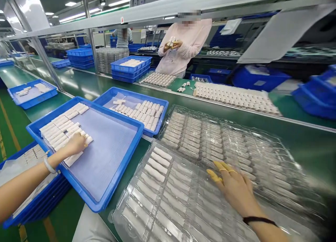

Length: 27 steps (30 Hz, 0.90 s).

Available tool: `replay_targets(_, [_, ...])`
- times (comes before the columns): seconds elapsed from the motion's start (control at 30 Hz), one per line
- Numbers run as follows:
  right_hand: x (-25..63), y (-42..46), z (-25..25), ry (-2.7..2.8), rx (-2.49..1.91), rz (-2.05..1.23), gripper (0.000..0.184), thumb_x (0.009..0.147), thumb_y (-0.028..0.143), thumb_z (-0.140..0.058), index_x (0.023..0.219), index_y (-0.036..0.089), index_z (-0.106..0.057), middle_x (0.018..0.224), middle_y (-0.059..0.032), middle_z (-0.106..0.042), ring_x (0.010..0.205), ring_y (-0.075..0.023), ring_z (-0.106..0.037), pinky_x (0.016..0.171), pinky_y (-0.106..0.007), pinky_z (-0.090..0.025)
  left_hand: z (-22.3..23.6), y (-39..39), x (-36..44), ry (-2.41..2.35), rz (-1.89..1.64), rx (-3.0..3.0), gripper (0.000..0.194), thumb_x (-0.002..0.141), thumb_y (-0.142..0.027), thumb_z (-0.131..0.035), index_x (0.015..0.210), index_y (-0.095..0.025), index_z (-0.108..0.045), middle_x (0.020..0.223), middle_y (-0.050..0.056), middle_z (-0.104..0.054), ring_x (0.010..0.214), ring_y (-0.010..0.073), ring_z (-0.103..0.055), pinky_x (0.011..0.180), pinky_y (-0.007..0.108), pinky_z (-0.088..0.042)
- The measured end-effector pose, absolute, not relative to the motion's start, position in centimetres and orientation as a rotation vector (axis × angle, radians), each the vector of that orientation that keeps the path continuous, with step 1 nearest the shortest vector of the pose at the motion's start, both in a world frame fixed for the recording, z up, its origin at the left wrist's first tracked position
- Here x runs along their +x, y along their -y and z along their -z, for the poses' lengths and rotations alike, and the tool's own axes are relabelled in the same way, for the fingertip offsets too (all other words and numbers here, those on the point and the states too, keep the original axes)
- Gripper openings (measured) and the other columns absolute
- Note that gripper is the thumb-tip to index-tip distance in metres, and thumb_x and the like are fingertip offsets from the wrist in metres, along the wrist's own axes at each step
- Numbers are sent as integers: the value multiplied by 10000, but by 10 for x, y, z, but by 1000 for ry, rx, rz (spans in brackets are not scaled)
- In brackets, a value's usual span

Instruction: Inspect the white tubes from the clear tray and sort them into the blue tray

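Head view, left hand: at left of centre, the left hand (pixel 76 143) bends its fingers down onto white pieces (pixel 59 130); whether its grip holds one, I cannot tell.
White pieces: packed in rows along the left side of the blue tray (pixel 112 147); a finger catching a neighbour could push the rows askew, since nothing visible separates them.
Blue tray: set aslant, its near side seemingly past the bench (pixel 140 154); a leaning forearm could tip it, if it is poorly supported.
Right hand: at lower right, the right hand (pixel 233 186) has fingers outstretched, its grip relaxed, nothing seen in it; it lies over where the clear trays meet, contact unclear.
Near clear tray: lower centre, the near clear tray (pixel 118 203) has pieces in its pockets; a press on its thin-looking plastic could flex it and unseat them.
Far clear tray: right of centre, the far clear tray (pixel 210 115) lies close alongside; a dragged hand could snag the rims and shift both.
Yellow finger covers: the finger covers (pixel 223 166) might slip on smooth pieces.
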State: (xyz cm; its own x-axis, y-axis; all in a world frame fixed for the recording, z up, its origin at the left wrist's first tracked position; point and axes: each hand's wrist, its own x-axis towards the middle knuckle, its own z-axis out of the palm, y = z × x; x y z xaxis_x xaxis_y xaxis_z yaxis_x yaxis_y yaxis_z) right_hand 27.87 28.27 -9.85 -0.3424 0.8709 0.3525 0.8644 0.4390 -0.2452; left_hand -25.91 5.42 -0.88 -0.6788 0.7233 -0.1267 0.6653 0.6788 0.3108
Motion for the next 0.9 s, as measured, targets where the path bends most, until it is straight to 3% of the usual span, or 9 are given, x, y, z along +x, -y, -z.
replay_targets(0.13, [261,-221,84,2229,-1430,110,448,853,432,-353,1093,186,-641,1163,-207,-694,1080,-349,-646,1039,-581,-382,20,-64,-257,-2666,-78,1144,257,614,-166,-667,862,-146,-599,1214,256,-579,1234,456,-496,961,574,-395])
replay_targets(0.3, [238,-151,71,2108,-1393,43,387,944,426,-371,1101,206,-648,1065,-137,-741,1017,-279,-667,1047,-534,-380,17,-69,-259,-2680,99,1126,253,590,-165,-631,832,-152,-560,1137,242,-631,1207,487,-524,975,611,-361])
replay_targets(0.43, [213,-110,59,2003,-1329,-169,346,964,422,-419,1102,214,-658,1045,-108,-754,972,-267,-680,1032,-567,-395,6,-73,-265,-2677,52,1099,163,643,-197,-584,762,-202,-473,921,113,-683,1199,452,-550,992,630,-353])
replay_targets(0.53, [193,-86,40,1944,-1294,-420,299,955,383,-474,1102,212,-670,1048,-100,-757,966,-262,-687,1020,-567,-429,-16,-75,-258,-2627,-45,1076,161,667,-231,-598,724,-211,-449,745,68,-660,1048,411,-642,916,579,-461])
replay_targets(0.6, [178,-71,25,1906,-1262,-663,283,948,364,-498,1112,214,-672,1087,-104,-747,1021,-261,-678,971,-518,-489,-36,-69,-239,-2462,-285,1070,146,685,-276,-614,753,-207,-504,759,52,-676,893,315,-692,828,458,-548])
replay_targets(0.67, [162,-58,10,1823,-1196,-957,293,948,367,-502,1141,213,-659,1099,-103,-739,1022,-242,-682,918,-459,-533,-56,-57,-205,-1985,-846,907,239,657,-316,-666,843,-177,-610,905,90,-715,821,266,-697,795,414,-580])
replay_targets(0.8, [131,-35,-11,1562,-965,-1505,434,934,508,-497,1222,200,-602,1057,-86,-710,791,-170,-687,771,-369,-576,-77,-26,-116,-1443,-958,708,444,553,-411,-801,858,-119,-664,807,141,-710,523,235,-647,553,397,-575])
replay_targets(0.9, [115,-21,-16,1420,-817,-1749,510,879,610,-539,1186,207,-603,855,-34,-676,649,-142,-624,625,-311,-545,-69,-9,-63,-1277,-905,735,434,632,-462,-803,879,-148,-634,697,72,-658,472,187,-604,488,334,-530])
